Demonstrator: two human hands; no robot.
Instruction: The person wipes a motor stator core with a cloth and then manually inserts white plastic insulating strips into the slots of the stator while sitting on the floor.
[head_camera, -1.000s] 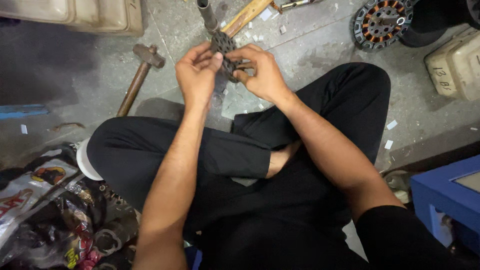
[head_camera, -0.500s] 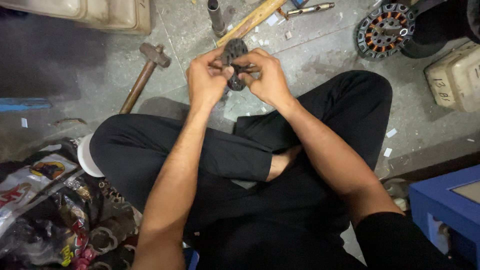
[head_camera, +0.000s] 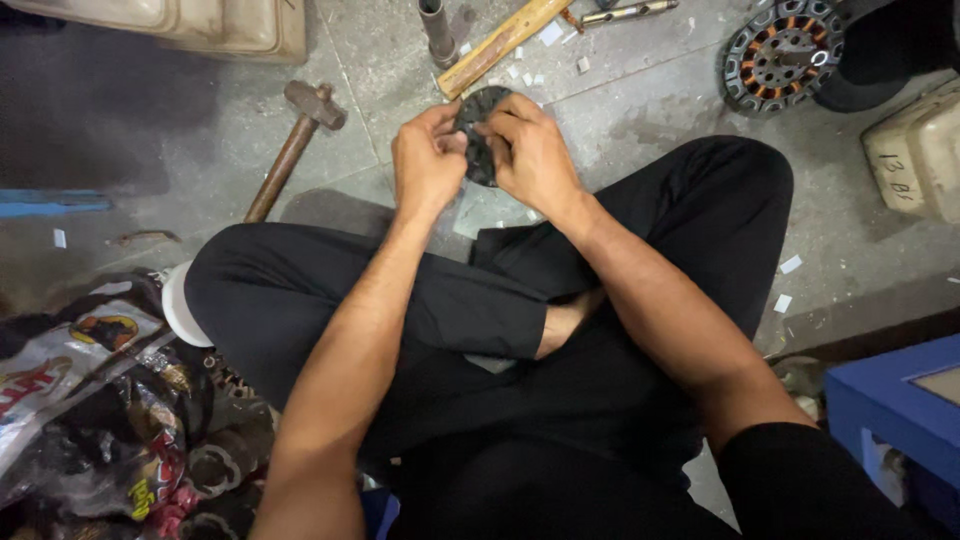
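Note:
I sit cross-legged on a concrete floor and hold a small dark round slotted metal part (head_camera: 478, 150), like a motor stator core, out above my knees. My left hand (head_camera: 427, 162) grips its left edge with thumb and fingers. My right hand (head_camera: 530, 150) grips its right side, fingers curled over the top. Much of the part is hidden behind my fingers.
A hammer (head_camera: 292, 148) lies on the floor to the left. A wooden stick (head_camera: 503, 42) and a metal tube (head_camera: 437, 30) lie beyond my hands. A round stator with copper windings (head_camera: 780, 55) sits top right. Plastic bags with parts (head_camera: 90, 400) bottom left, blue box (head_camera: 890, 410) at right.
Both hands stay on the round part, turning and shifting it slightly between the fingers; the view has drifted a little, so the hands sit lower in the picture.

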